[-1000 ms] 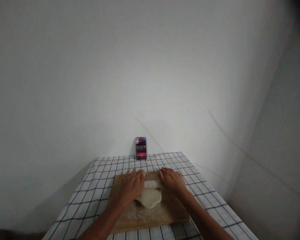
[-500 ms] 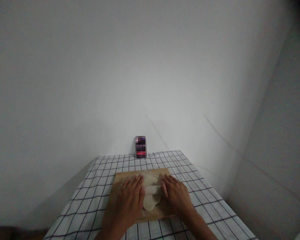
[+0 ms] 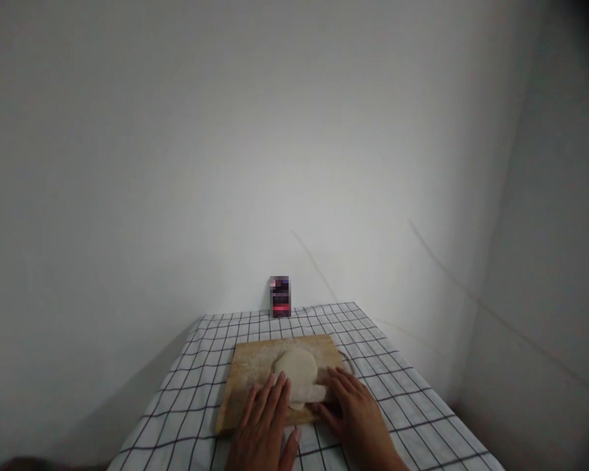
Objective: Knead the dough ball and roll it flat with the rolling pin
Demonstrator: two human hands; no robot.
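Note:
A pale, flattened round of dough (image 3: 296, 366) lies on a floured wooden board (image 3: 250, 358). Across its near part runs a light-coloured rolling pin (image 3: 308, 393), with both ends covered by my hands. My left hand (image 3: 264, 422) rests flat over the pin's left end, fingers stretched forward and thumb apart. Over the right end, my right hand (image 3: 356, 412) is bent, its fingers curving across the pin and its thumb on the near side. A small edge of dough shows on the near side of the pin.
The board lies on a table with a white, black-checked cloth (image 3: 201, 386). A dark, pixelated box-like item (image 3: 281, 297) stands at the table's far edge against the white wall (image 3: 226, 163). A thin loop (image 3: 347, 360) sticks out at the board's right side.
Both hands and the rolling pin have come nearer to me, from the dough's middle to its near part. More of the dough's far side shows. The camera view has shifted slightly.

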